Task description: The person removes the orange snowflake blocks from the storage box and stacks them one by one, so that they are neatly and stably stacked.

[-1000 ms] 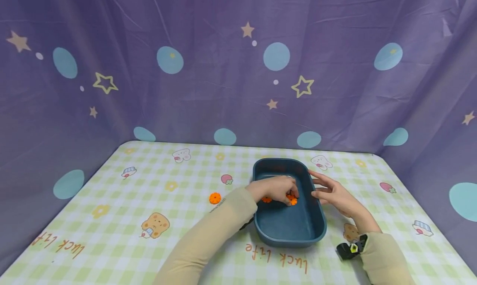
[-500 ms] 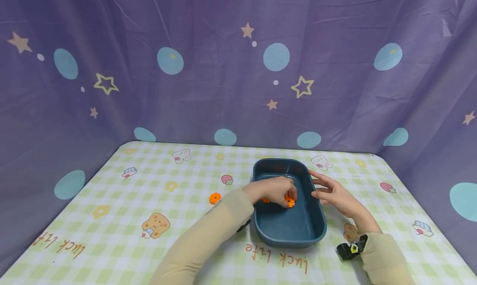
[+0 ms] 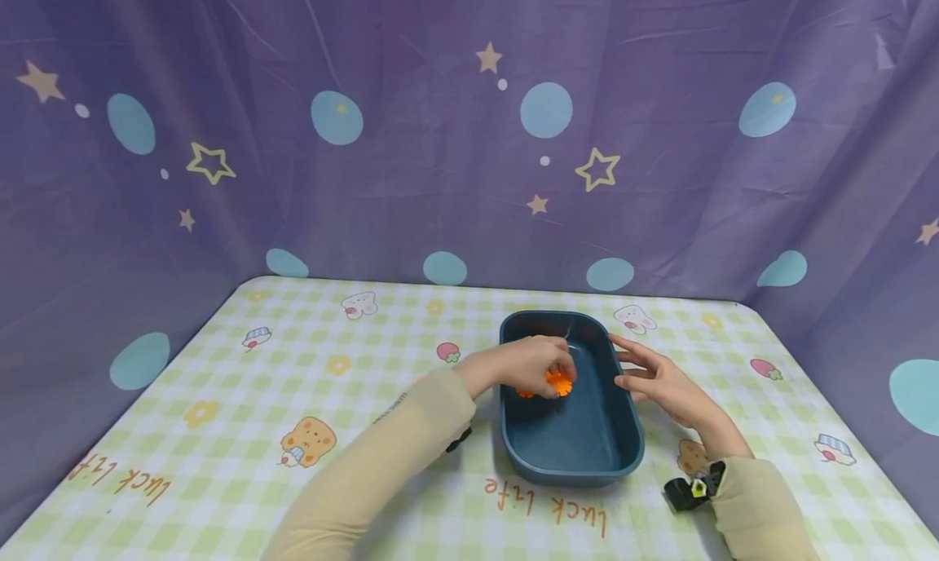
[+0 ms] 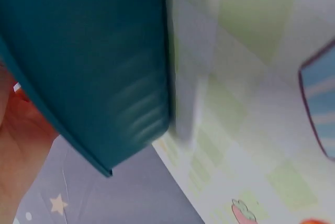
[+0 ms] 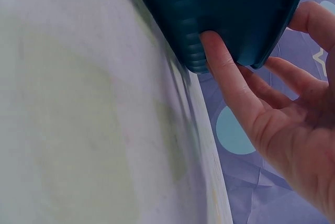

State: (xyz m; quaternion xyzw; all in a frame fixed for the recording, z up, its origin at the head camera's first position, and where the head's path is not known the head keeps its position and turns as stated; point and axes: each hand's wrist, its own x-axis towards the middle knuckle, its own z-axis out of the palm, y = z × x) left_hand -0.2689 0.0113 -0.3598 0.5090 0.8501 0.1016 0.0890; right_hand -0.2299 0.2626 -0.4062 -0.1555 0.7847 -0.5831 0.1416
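My left hand [image 3: 531, 364] reaches over the near-left wall into a dark teal rectangular tub [image 3: 572, 473]. It pinches an orange flower-shaped piece [image 3: 561, 383] just inside. Beside it, partly hidden by the fingers, another orange flower-shaped piece [image 3: 524, 394] shows in the tub. My right hand [image 3: 666, 388] steadies the tub's right side with spread, fairly straight fingers. In the right wrist view one fingertip [image 5: 212, 41] presses the outer wall while others touch near the rim. The left wrist view shows mostly the tub's outer wall [image 4: 94, 67], with part of the left hand [image 4: 23, 145] beyond the rim.
A green-and-white checked cloth [image 3: 220, 479] with printed cartoons covers the table. Purple curtains [image 3: 411, 178] stand behind and at both sides. Black camera straps sit on the wrists, the right strap [image 3: 689, 492] plainly visible. An orange edge [image 4: 315, 221] shows on the cloth.
My left hand has shifted left inside the tub, carrying the orange flower-shaped piece. The left sleeve now covers most of the orange piece on the cloth. My right hand and the tub stay put.
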